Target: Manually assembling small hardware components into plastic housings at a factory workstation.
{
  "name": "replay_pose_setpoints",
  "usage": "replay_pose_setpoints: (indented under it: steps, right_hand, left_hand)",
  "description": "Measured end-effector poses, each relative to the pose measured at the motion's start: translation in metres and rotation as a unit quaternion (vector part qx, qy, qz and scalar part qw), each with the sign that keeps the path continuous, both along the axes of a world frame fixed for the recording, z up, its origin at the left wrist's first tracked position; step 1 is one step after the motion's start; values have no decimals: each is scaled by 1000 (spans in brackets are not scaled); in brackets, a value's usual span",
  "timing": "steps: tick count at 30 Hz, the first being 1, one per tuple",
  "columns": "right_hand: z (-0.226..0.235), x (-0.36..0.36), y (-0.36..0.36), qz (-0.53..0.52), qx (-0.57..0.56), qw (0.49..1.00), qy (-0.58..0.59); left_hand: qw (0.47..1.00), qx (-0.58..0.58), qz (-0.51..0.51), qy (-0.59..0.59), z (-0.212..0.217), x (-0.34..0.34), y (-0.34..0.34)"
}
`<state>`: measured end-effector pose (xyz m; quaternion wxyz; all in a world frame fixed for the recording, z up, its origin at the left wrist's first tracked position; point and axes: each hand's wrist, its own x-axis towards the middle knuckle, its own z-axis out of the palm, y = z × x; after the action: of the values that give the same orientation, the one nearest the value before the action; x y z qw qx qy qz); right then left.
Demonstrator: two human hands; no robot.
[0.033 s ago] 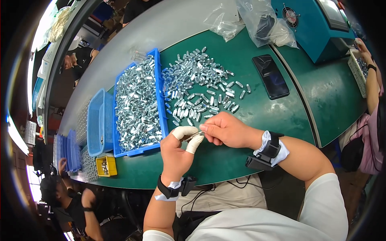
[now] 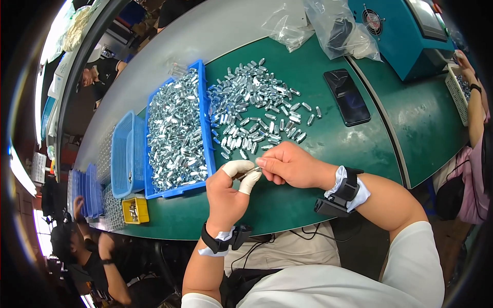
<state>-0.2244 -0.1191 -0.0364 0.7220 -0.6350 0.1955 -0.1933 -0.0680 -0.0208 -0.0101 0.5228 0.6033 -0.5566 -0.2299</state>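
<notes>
My left hand (image 2: 226,199), with pale finger covers on its thumb and forefinger, pinches a small metal part (image 2: 255,171), mostly hidden by the fingers. Against that part's other end, the thumb and curled forefinger of my right hand (image 2: 289,165) are pressed together. Just beyond both hands lies a loose heap of short silvery metal pieces (image 2: 251,95) on the green tabletop (image 2: 318,149). Left of the heap, a blue tray (image 2: 207,141) is filled with many similar pieces.
A black phone (image 2: 346,97) lies to the right. Behind are clear plastic bags (image 2: 328,31) and a teal machine (image 2: 393,41). Leftward stand a light-blue basket (image 2: 123,154) and a small yellow bin (image 2: 135,211) with metal parts. Other people work at both sides; a cream basket (image 2: 456,95) sits far right.
My hands keep the same pinching pose at the same spot. At the lower left, a co-worker's hands have risen slightly.
</notes>
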Motion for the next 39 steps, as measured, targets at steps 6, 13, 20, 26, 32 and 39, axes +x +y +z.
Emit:
replay_pose_setpoints:
  steps: [6,13,20,26,32,39]
  right_hand:
    - [2,-2,-1,-42,-28,999,-14]
    - [0,0,-7,-82,110,988,-64]
    - [-6,2,-8,-68,96,992,-51]
    - [-7,1,-9,-67,59,995,-36]
    - [-3,-1,-8,-74,-1,997,-10]
    - [-4,0,-5,-60,-77,994,39]
  left_hand:
    - [993,93,60,-31,15,24,13]
    - [974,24,224,6,24,56,4]
    - [879,-20,-44,-475,-11,38,-25]
    - [941,72,-6,-331,0,33,-21]
    - [992,98,-28,-68,1,37,-6]
    - [968,102,-75,-215,8,34,-4]
